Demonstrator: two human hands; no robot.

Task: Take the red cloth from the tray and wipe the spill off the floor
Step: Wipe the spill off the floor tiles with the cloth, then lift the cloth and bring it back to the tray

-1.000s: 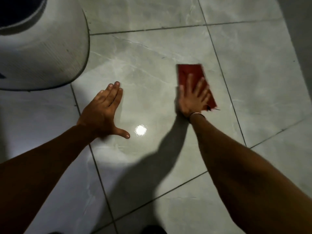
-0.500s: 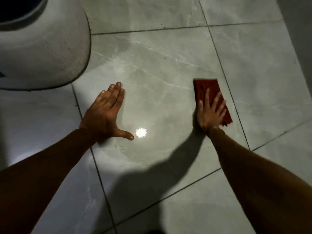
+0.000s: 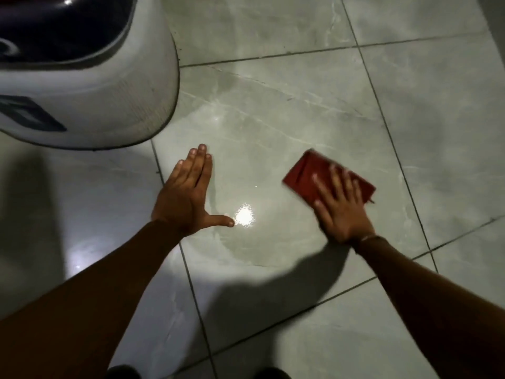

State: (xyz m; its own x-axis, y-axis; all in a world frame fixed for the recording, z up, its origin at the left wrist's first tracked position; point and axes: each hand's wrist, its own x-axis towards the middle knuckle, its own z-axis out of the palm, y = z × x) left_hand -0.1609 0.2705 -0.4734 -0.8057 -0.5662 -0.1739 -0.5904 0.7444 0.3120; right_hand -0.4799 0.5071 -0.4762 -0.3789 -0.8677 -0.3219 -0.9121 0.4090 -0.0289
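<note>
My right hand (image 3: 341, 212) lies flat, fingers spread, pressing the folded red cloth (image 3: 306, 173) to the floor (image 3: 273, 119) so it drags through the wet film. My left hand (image 3: 185, 198), open and empty, braces my weight. No tray shows; the white tub (image 3: 109, 105) far left holds something dark.

The right hand (image 3: 340, 207) covers the near part of the red cloth (image 3: 308, 173); both are motion-blurred. Left of the cloth, the white appliance (image 3: 109, 99) is cut off by the top and left edges.
</note>
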